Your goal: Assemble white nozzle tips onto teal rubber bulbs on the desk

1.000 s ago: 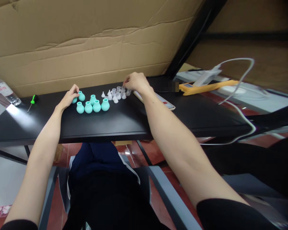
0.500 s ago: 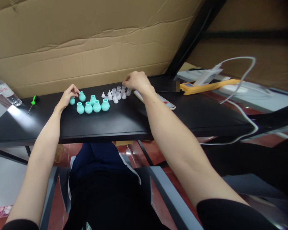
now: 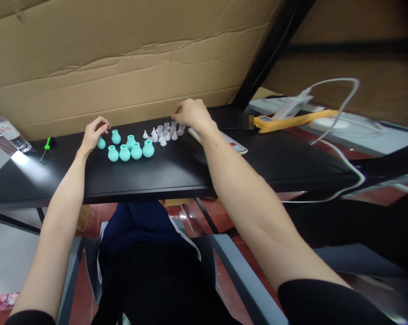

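Several teal, pear-shaped hollow bulbs (image 3: 124,153) stand on the black table, most with their open necks up. My left hand (image 3: 94,132) hovers at the left end of the group, its fingers curved and apart, beside another teal bulb (image 3: 101,143) whose upper part it partly hides. To the right is a cluster of small clear plastic cups (image 3: 166,126) and white funnel-shaped pieces (image 3: 162,141). Over the back of that cluster, my right hand (image 3: 190,113) has its fingertips drawn together close to a clear cup. What they hold, if anything, is too small to make out.
A phone (image 3: 236,143) lies partly under my right forearm. At the left are a green-handled screwdriver (image 3: 48,144) and a water bottle (image 3: 10,131). A cardboard wall (image 3: 122,67) rises behind the table. A yellow tool (image 3: 295,120) and white cable (image 3: 354,174) are at the right.
My left fingers have lifted slightly from beside the teal bulb. My right fingertips have moved slightly up and left over the clear cups. The bulbs and small pieces stay in place.
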### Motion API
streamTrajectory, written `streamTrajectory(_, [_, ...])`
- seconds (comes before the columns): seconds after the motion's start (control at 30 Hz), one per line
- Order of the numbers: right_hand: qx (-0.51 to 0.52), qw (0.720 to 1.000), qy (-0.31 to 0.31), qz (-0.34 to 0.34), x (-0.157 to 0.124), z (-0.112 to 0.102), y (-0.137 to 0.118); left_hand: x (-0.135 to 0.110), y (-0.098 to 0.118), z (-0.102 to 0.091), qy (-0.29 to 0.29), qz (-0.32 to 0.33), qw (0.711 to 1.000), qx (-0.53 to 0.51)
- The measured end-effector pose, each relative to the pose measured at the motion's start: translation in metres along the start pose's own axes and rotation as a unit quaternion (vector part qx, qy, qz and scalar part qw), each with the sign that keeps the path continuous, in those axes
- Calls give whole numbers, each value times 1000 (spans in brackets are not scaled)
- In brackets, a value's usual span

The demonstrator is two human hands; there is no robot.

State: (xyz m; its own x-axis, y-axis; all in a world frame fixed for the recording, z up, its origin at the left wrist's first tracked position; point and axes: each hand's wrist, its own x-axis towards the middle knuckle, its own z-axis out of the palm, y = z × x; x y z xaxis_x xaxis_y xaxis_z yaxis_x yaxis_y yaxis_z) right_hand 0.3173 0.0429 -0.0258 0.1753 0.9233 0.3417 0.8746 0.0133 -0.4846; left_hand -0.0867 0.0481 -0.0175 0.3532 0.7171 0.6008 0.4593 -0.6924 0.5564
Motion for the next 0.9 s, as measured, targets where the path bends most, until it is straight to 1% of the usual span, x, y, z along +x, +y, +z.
streamTrajectory(0.13, [9, 999, 5, -35, -9, -10, -14, 2, 18, 0, 33, 23, 997, 64])
streamTrajectory(0.2, [21, 998, -4, -64, -14, -16, -21, 4, 30, 1, 32, 49, 995, 87])
streamTrajectory(0.27, [28, 996, -16, -87, -17, -20, -26, 6, 42, 3, 18, 77, 993, 92])
streamTrajectory(0.37, [26, 994, -25, -102, -21, -24, -29, 7, 56, 8, -25, 103, 990, 90])
streamTrajectory(0.5, [27, 992, -40, -114, -21, -22, -31, 6, 66, 15, -123, 112, 981, 99])
streamTrajectory(0.57, [24, 991, -48, -123, -21, -18, -33, 6, 68, 18, -159, 114, 975, 101])
streamTrajectory(0.73, [-10, 987, -64, -148, -19, -9, -38, 8, 67, 18, -209, 110, 968, 85])
streamTrajectory(0.9, [-27, 987, -65, -145, -15, -4, -33, 8, 65, 15, -229, 89, 966, 82])
